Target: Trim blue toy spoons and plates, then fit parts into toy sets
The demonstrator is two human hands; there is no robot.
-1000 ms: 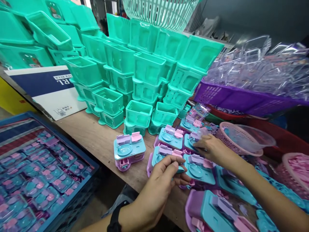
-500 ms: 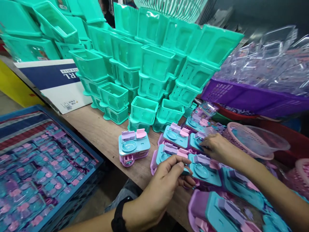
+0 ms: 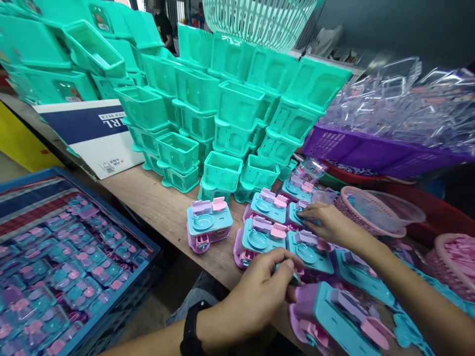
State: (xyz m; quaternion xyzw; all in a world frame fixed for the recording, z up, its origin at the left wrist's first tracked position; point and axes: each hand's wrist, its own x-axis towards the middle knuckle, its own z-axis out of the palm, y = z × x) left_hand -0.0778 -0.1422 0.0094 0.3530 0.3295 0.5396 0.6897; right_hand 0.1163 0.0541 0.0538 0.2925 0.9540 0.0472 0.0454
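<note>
Toy sink units, light rigid plastic, look best gripped by their pink-purple bases. Left hand pinches a small, possibly teal part just below one; right hand rests fingers-down on another beyond it.

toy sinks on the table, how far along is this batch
Done, by the look of it: a blue crate packed with wrapped toy sinks. In hand: the left hand pinches a small teal piece, and the right hand rests on a sink among the row on the table. Left: stacks of green tubs and clear covers.
</note>
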